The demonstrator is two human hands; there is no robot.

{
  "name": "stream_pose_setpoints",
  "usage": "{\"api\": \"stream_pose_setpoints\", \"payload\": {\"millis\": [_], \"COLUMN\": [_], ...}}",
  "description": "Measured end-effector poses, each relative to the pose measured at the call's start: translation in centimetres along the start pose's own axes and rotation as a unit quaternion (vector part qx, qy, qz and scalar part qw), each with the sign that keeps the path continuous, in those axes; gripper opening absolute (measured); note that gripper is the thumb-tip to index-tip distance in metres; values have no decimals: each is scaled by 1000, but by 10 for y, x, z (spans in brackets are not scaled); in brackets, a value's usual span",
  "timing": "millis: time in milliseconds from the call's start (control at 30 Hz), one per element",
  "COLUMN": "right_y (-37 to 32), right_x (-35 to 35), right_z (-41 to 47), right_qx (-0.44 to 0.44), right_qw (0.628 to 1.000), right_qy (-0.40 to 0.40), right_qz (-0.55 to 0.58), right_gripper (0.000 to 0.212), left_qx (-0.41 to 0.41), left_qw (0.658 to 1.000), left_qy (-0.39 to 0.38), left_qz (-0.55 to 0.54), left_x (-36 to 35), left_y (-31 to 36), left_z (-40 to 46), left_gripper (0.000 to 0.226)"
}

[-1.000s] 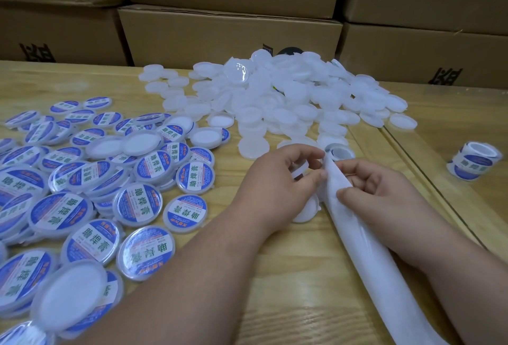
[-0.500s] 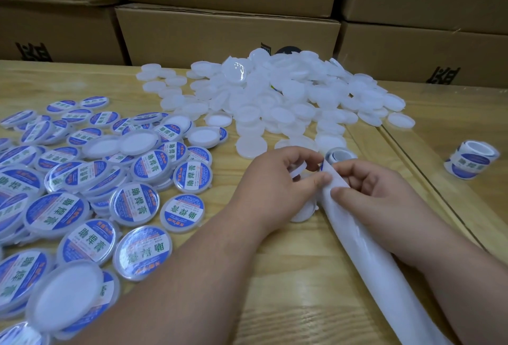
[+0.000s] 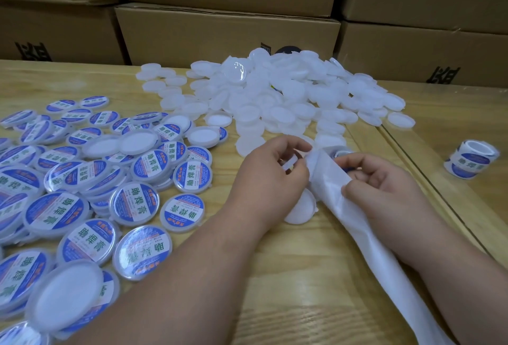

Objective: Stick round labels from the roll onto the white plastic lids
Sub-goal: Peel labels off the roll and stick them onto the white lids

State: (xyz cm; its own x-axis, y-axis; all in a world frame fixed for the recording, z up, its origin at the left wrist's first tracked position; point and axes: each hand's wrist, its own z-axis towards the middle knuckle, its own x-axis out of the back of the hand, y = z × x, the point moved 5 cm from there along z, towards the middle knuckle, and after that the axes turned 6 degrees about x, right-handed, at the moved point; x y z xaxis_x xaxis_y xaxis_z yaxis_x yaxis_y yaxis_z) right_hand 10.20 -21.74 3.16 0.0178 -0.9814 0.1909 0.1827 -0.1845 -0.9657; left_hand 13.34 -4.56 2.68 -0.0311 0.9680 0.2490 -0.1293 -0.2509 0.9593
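our single head view, close above the wooden table (image 3: 302, 276), angled forward and down, cardboard boxes (image 3: 225, 33) at twelve o'clock

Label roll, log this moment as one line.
stage: peeling | left hand: pinching label edge | right hand: gripping backing strip | blank lid: under left hand, unlabeled

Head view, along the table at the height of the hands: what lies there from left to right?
Labelled lids → left hand → backing strip → right hand → spare label roll.
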Motion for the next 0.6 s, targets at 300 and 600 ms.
{"api": "stream_pose_setpoints", "payload": {"millis": [300,600], "right_y": [-1,-30], "right_x": [9,3], "right_z": [1,-7], "right_qx": [36,270], "right_qw": [995,936], "right_qy": [88,137], "right_qz": [6,-177], "right_gripper": [35,37], "left_qx": [10,14], "left_qw": [993,993], "left_qy": [63,-32], "left_qz": [-104,-116], "left_x": [13,5], "left_y": [7,8], "left_z": [-2,-5], "left_gripper": [28,29]}}
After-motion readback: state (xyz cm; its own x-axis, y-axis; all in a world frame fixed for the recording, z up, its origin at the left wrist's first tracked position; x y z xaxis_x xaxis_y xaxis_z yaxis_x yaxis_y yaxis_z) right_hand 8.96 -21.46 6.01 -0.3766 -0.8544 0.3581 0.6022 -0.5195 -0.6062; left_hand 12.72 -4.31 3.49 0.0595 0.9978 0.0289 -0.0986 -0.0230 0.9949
